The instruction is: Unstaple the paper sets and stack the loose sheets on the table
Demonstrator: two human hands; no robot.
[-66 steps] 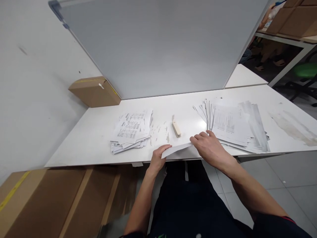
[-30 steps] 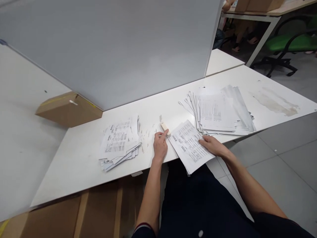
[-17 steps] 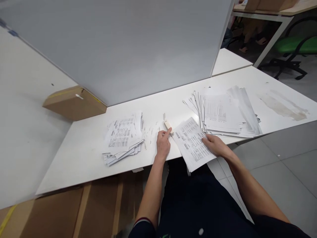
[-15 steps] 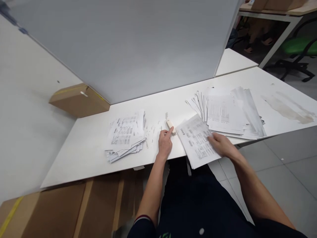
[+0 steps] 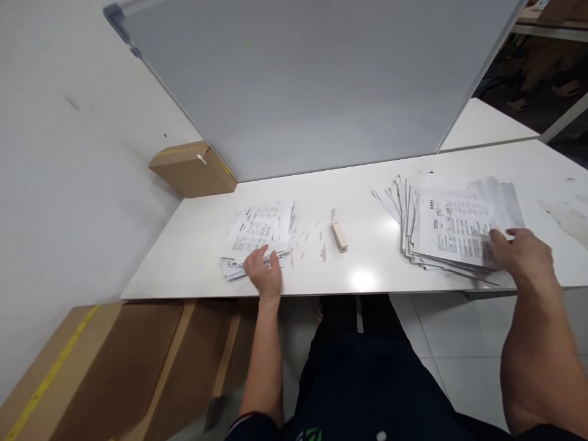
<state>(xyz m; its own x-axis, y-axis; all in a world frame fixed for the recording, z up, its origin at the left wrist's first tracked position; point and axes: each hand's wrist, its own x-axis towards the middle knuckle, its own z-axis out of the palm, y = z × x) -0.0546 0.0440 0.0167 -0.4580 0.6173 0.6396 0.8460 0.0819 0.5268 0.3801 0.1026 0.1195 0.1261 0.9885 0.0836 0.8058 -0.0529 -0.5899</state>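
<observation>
My left hand [image 5: 264, 272] is at the front edge of the left stack of printed papers [image 5: 260, 226], its thumb and fingers apart. At the right, my right hand [image 5: 523, 254] has its thumb over the right edge of some printed sheets [image 5: 454, 229], its other fingers curled beside that edge. These sheets lie on top of the right stack of papers [image 5: 407, 239], whose left edges fan out unevenly. A cream-coloured stapler [image 5: 339, 236] lies on the table between the two stacks, with neither hand on it.
A large whiteboard [image 5: 312, 92] stands along the back of the white table [image 5: 362, 269]. A cardboard box [image 5: 195, 168] is at the back left corner. More cardboard boxes [image 5: 114, 361] stand below at the left. Scuff marks show near the stapler.
My left hand has left the stapler and moved left to the left stack. My right hand has carried the printed sheets right, onto the right stack. The view has shifted left.
</observation>
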